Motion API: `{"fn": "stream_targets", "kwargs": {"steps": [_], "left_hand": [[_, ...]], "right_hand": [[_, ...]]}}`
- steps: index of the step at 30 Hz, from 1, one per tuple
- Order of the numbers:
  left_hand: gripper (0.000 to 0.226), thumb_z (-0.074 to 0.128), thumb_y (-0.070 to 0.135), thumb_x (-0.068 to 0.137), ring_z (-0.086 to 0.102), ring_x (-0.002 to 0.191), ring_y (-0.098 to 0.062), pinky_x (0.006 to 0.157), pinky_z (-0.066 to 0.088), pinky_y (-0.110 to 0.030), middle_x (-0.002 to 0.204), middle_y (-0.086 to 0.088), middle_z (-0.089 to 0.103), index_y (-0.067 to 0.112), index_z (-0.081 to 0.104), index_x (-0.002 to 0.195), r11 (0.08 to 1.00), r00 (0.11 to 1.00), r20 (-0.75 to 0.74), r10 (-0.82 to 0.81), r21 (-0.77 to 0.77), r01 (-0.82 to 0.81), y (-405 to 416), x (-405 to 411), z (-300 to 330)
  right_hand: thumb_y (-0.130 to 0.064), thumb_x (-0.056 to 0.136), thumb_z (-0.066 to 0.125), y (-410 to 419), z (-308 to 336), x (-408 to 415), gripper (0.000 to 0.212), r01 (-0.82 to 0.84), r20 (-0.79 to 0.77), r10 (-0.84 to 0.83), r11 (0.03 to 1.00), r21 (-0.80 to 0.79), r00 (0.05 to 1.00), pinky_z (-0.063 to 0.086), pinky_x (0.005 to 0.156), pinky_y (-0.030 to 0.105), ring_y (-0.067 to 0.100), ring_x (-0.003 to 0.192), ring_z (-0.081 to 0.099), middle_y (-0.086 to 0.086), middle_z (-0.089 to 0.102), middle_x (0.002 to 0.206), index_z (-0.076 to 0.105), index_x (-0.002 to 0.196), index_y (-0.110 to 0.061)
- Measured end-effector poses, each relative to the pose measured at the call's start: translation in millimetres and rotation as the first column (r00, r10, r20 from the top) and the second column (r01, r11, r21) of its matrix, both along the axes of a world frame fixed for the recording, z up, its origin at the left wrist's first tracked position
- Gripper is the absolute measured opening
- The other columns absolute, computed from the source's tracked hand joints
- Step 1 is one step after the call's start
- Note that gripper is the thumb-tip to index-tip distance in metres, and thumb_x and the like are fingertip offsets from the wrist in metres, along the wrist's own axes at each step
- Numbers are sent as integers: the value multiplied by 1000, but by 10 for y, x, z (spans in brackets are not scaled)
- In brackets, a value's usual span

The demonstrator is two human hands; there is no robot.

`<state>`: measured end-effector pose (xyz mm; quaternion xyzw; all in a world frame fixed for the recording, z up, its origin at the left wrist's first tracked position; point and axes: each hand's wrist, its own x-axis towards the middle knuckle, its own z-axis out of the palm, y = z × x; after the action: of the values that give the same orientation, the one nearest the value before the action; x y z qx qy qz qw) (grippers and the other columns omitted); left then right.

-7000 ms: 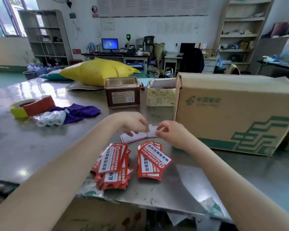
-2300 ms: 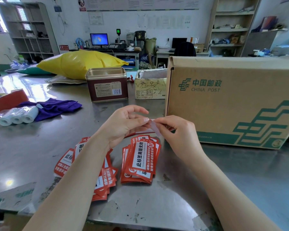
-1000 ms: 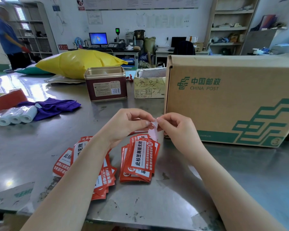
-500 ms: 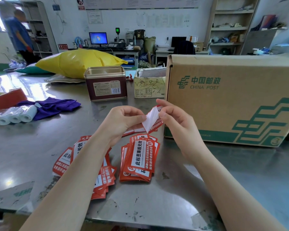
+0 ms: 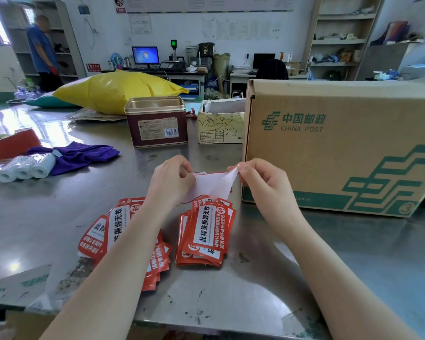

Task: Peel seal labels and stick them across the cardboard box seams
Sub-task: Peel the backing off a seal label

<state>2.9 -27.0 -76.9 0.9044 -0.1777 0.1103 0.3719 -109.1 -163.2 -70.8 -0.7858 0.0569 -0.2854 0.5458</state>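
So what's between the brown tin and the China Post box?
In the head view, a small scribbled-on cardboard carton sits between the brown tin and the China Post box, close beside the box.

The cardboard box point(image 5: 341, 143) reads "中国邮政 CHINA POST"; the seal labels point(image 5: 206, 229) read "此标签撕毁无效".

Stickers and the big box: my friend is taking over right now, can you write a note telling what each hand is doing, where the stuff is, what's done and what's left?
Left hand: pinching one end of the sticker being peeled.
Right hand: pinching the white layer at the other end, pulling it apart.
Stuff: two piles of red stickers lie on the metal table under the hands; the cardboard box stands just to the right, top flaps closed.
Done: this sticker is partly peeled.
Left: finish peeling, press it across a box seam, then repeat. No sticker shows on the box sides in view.
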Motion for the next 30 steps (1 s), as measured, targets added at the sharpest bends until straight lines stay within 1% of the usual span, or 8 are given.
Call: {"fn": "stream_targets", "kwargs": {"steps": [9,13,15,17,19,21,26,30], "left_hand": [[22,50,15,92,56,96,-25,89,39,-38,105,-8,65,17,71,98,929,956,210,206,264,-259,44,-56,1],[21,48,17,92,55,99,-24,93,34,-37,104,-8,64,17,69,97,897,956,211,205,351,-270,29,-65,-8],[23,48,24,93,52,107,-24,95,35,-37,112,-8,61,18,68,105,949,964,235,126,254,-186,12,-57,-19],[27,49,30,94,50,106,-18,92,38,-35,112,-5,58,17,68,108,999,957,287,-33,21,29,-23,-74,0],[32,44,38,95,51,96,-8,88,44,-33,99,5,57,19,70,96,950,915,337,-222,-138,282,-58,-126,50],[37,42,47,92,54,93,-6,86,45,-32,91,12,56,22,68,87,894,873,353,-336,-172,413,-62,-165,70],[36,55,46,85,52,92,-7,86,46,-46,92,12,58,16,74,86,906,812,465,-354,-46,421,-52,-106,14],[24,61,32,86,50,92,-8,85,43,-31,93,8,57,12,74,90,910,831,465,-306,-115,399,-57,-104,43]], "right_hand": [[-23,91,53,1,40,-32,23,40,107,-44,998,40,993,45,56,6,-9,63,58,-6,60,73,58,85,-1],[-32,87,56,-21,40,-36,19,68,115,-71,997,31,991,55,63,20,7,75,66,-1,64,79,56,78,-14],[-35,84,59,-19,28,-27,19,73,104,-72,997,-9,992,56,64,24,12,77,66,0,65,82,56,78,-17],[-36,83,59,-5,18,-19,20,80,87,-74,994,-71,993,55,63,24,12,77,66,0,66,84,58,83,-16],[-34,84,59,10,8,-15,20,88,78,-79,987,-131,994,54,63,22,10,76,65,-1,66,85,58,87,-15],[-31,85,60,8,-6,-6,17,109,93,-94,981,-162,991,55,64,24,10,77,64,-2,65,87,59,88,-14],[-23,86,62,-14,-28,11,10,126,123,-109,981,-145,986,55,68,24,7,81,63,-4,65,94,58,91,-15],[-16,87,60,-28,-17,16,18,131,168,-118,989,-73,979,56,74,23,7,92,63,-4,63,103,52,103,-19]]}}
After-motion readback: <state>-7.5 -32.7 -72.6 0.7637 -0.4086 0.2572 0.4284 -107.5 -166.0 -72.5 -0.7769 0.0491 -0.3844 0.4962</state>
